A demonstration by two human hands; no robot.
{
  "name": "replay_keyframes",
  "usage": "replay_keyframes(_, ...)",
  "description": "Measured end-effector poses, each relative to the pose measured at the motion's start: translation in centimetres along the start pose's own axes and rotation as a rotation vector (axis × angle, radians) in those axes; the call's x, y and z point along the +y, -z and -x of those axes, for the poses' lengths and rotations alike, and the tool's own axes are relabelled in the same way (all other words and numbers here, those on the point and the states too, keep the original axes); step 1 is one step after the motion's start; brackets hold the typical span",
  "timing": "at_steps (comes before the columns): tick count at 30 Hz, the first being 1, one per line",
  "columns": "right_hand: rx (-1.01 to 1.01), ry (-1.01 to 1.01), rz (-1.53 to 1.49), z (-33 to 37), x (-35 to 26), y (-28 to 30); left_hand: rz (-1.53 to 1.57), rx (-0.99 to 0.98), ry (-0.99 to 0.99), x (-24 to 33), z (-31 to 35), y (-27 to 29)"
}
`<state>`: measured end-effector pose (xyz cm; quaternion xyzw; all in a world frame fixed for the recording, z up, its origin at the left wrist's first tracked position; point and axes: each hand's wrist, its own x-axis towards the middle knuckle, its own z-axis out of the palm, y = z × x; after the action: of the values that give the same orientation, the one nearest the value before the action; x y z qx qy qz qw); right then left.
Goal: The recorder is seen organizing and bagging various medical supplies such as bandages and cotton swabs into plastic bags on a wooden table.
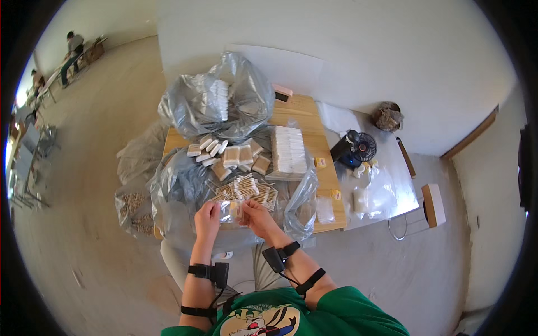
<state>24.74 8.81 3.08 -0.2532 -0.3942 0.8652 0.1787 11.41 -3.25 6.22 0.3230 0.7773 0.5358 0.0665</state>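
Note:
Between my two hands, just in front of a loose pile of wooden-stemmed cotton swabs (246,189), a small clear plastic bag (225,211) is stretched. My left hand (207,217) pinches one side of it. My right hand (258,218) is closed on the other side, where a small yellowish patch shows; whether it is a label on the bag or a separate piece I cannot tell. Behind the swabs lie several filled packs of cotton swabs (231,157), heaped at angles. A neat block of white-topped packs (289,150) stands to their right.
A large grey plastic bag (246,84) holds more packs at the back. Flat clear bags (325,210) and yellow label pieces (320,162) lie on the wooden table (300,109) at right. Beyond are a black fan (365,147) and a stool (432,205). Swab-filled bags (133,204) sit left.

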Motion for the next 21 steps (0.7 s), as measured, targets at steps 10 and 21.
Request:
replay_keyframes(10, 0.093, 0.016, -0.002, 0.4, 0.3, 1.7, -0.042, -0.072, -0.016, 0.2, -0.3, -1.6)
replay_keyframes(21, 0.112, -0.016, -0.184, 1.2, -1.1, 2.1, 0.153, -0.18, 0.152, -0.5, -0.2, -4.1)
